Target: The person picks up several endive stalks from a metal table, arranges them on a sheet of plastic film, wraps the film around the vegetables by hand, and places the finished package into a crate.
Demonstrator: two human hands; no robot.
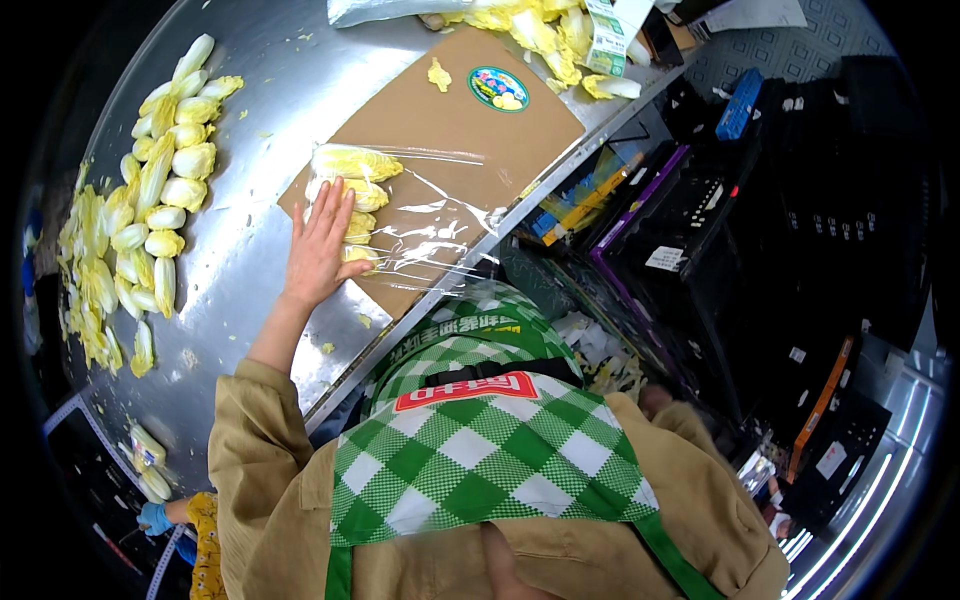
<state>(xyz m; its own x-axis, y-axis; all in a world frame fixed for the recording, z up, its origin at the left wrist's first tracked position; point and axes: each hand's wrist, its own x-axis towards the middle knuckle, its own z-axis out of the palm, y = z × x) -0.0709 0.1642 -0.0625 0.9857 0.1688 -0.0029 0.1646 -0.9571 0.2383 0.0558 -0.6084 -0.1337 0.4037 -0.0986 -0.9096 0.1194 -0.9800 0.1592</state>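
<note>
My left hand lies flat with its fingers stretched out on a clear plastic bag. Inside the bag are several small yellow-and-white napa cabbages, side by side, partly covered by the hand. The bag rests on a brown cardboard sheet, its loose end reaching the table's near edge. At my right side, low beside the apron, my right hand shows only as a dark blur by the sleeve. Its fingers cannot be made out.
Many loose napa cabbages cover the left of the metal table. More cabbage and leaves lie at the far edge. Stacked black crates stand right. At lower left is another person's blue-gloved hand.
</note>
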